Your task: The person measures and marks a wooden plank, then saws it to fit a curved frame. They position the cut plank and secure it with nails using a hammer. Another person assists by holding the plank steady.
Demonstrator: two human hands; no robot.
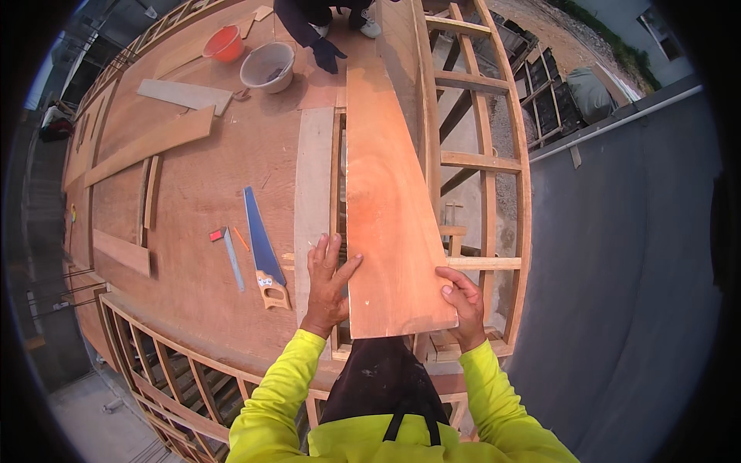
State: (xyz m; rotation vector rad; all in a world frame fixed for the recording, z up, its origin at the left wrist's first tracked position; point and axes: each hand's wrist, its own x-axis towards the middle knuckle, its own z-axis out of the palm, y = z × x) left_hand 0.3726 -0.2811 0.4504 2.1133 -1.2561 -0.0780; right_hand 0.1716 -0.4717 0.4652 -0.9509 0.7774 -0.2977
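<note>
- Tapered panel (390, 208), wood, one: running from 6 to 12 o'clock at mid-view, its broader end lying between the two hands. Whether framing is bearing its weight, I am not able to tell.
- Left hand (328, 289): spreading wide at 7 o'clock, thumb meeting the panel's left edge, fingers standing clear.
- Right hand (465, 305): closing at 4 o'clock on the panel's right edge, near the corner.
- Co-worker's gloved hand (327, 55): hanging at 12 o'clock, just beside the panel's far end (I am watching from afar, so any contact is escaping me).
- Plywood deck (224, 162): spreading from 9 to 11 o'clock; I am counting this side as sheeted.
- Timber frame (482, 163): standing at 2 o'clock, showing gaps between crosspieces; I am listing this side as uncovered.
- Handsaw (265, 247), try square (234, 261), pencil (241, 238): lying toward 9 o'clock on the deck, out of both hands.
- Loose board (154, 147): lying at 10 o'clock, seemingly unfixed.
- Standing of work: I am judging the panel as being handled and not yet fastened.
</note>
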